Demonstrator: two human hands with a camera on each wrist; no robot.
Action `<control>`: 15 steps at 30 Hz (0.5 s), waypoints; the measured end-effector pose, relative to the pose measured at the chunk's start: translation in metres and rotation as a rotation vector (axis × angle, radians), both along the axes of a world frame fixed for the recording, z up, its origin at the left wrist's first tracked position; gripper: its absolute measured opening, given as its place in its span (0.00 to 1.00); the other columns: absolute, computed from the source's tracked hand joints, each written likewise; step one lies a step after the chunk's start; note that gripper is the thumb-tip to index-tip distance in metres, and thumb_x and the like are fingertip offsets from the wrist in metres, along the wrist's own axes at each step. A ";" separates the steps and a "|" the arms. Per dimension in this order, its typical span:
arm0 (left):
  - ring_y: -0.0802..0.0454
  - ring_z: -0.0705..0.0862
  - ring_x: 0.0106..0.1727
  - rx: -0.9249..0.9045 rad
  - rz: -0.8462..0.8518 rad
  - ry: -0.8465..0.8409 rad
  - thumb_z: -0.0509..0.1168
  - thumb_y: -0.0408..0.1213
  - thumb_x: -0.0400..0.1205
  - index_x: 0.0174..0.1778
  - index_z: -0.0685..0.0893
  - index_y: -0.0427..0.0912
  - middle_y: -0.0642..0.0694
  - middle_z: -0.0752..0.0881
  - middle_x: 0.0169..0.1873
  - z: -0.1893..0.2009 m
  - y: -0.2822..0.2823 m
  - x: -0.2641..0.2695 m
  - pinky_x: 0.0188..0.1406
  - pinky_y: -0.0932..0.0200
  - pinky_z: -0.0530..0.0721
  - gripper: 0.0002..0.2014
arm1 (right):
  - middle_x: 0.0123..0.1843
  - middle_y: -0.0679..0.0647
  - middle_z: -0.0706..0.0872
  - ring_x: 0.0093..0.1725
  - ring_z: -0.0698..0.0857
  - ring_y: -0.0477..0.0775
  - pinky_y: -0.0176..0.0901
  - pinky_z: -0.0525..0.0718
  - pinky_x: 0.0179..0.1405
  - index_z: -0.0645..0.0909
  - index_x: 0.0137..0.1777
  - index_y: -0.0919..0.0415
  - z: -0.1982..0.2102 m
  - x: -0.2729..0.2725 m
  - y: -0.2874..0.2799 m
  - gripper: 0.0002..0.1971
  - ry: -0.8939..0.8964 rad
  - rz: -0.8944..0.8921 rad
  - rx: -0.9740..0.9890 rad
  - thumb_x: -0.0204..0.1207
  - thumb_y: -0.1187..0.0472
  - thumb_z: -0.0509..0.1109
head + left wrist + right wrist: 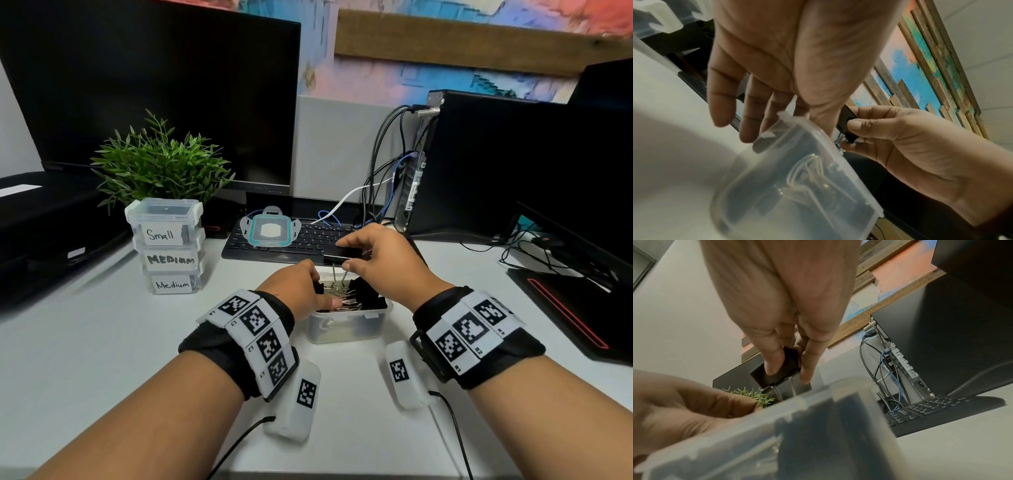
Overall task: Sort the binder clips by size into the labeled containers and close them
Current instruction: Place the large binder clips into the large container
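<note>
A clear open container (346, 329) full of black binder clips sits on the white desk in front of me. My right hand (346, 255) pinches a large black binder clip (342, 257) just above it, wire handles hanging down; the right wrist view shows thumb and forefinger on that clip (791, 363). My left hand (318, 291) holds the container's left wall, fingers outside and thumb (334, 302) inside on the clips. Three closed containers are stacked at left, labeled Small (161, 234), MEDIUM (171, 259) and Medium (171, 284). A teal-rimmed lid (270, 231) lies on the keyboard.
A black keyboard (315, 243) lies behind the container, with a potted plant (161, 164) and a monitor (154, 96) to the left. A PC tower (496, 164) with cables and a laptop (582, 308) stand at right. Two white tagged blocks (301, 397) (402, 373) lie near my wrists.
</note>
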State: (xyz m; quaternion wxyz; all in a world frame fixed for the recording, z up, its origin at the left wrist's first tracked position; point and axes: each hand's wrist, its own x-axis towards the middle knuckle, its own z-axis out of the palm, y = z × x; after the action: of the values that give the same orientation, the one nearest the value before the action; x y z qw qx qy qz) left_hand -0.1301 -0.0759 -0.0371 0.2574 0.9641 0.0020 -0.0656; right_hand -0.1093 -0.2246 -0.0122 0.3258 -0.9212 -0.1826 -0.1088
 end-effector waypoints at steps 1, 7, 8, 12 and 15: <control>0.52 0.76 0.50 -0.004 0.001 0.000 0.72 0.55 0.73 0.64 0.73 0.46 0.48 0.81 0.56 0.000 0.000 0.000 0.51 0.59 0.75 0.28 | 0.51 0.45 0.79 0.49 0.78 0.42 0.18 0.71 0.42 0.86 0.58 0.53 0.001 -0.002 -0.001 0.16 0.006 0.022 -0.022 0.71 0.66 0.77; 0.52 0.77 0.49 0.014 -0.011 -0.010 0.72 0.54 0.74 0.64 0.73 0.45 0.48 0.82 0.57 0.001 0.000 0.001 0.48 0.60 0.74 0.27 | 0.44 0.40 0.79 0.44 0.80 0.40 0.30 0.79 0.47 0.83 0.44 0.47 0.010 -0.008 -0.007 0.18 0.051 0.134 -0.047 0.66 0.73 0.78; 0.52 0.76 0.50 0.016 -0.016 -0.010 0.72 0.54 0.74 0.64 0.73 0.45 0.48 0.82 0.57 0.001 0.000 0.000 0.49 0.60 0.74 0.28 | 0.43 0.39 0.79 0.43 0.80 0.39 0.32 0.80 0.46 0.83 0.43 0.48 0.009 -0.009 -0.008 0.18 0.065 0.140 -0.070 0.65 0.74 0.78; 0.49 0.79 0.56 0.061 -0.041 -0.009 0.67 0.51 0.79 0.69 0.71 0.45 0.46 0.81 0.61 0.001 -0.001 -0.001 0.51 0.59 0.74 0.25 | 0.41 0.41 0.82 0.42 0.81 0.40 0.32 0.81 0.43 0.82 0.40 0.47 0.003 -0.011 -0.014 0.18 0.153 0.159 -0.149 0.64 0.72 0.79; 0.47 0.78 0.65 0.096 -0.057 -0.001 0.59 0.45 0.85 0.74 0.69 0.47 0.44 0.79 0.66 0.003 0.001 -0.001 0.58 0.58 0.73 0.21 | 0.40 0.44 0.85 0.41 0.83 0.43 0.34 0.82 0.44 0.81 0.39 0.48 0.001 -0.013 -0.017 0.16 0.221 0.188 -0.173 0.65 0.71 0.80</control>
State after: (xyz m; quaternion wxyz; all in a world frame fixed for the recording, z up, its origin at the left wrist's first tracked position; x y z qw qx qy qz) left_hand -0.1310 -0.0753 -0.0342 0.2090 0.9750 -0.0223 -0.0720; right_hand -0.1225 -0.2411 -0.0109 0.2722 -0.9310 -0.2398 0.0405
